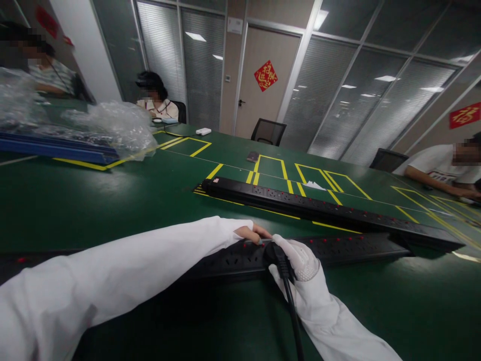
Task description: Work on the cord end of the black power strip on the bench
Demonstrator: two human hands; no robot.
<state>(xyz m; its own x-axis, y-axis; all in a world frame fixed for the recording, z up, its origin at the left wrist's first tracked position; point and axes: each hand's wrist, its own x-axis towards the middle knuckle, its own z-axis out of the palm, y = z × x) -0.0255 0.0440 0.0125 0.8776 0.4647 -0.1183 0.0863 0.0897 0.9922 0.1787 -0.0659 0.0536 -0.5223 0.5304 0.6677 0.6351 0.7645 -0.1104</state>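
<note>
- The near strip [338,248] is a long, flat-topped bar of matte black plastic, lying crosswise on the table [112,200] right in front of the person. Its top shows a row of sockets and small red dots along the far edge.
- The left hand [250,233] rests on the strip's top, mostly covered by a loose white fabric sleeve; only the bare fingers [259,232] show, curled over the far edge. Whether they grip or merely press, I cannot tell.
- The right hand [298,260], in a white glove with a dotted, textured patch, is closed around a black plug [276,255] that sits on the strip.
- A smooth black cable [295,321] runs from the plug toward the bottom edge, passing over the right sleeve.
- A second strip [319,205], same black bar shape with sockets, lies just behind the first, angled away to the right.
- The table is dark green, slightly glossy, marked with yellow tape rectangles.
- Far left: crumpled clear plastic wrap [112,125] over a blue rail [56,148].
- Other people sit at the table's far left, far side and right edge.
</note>
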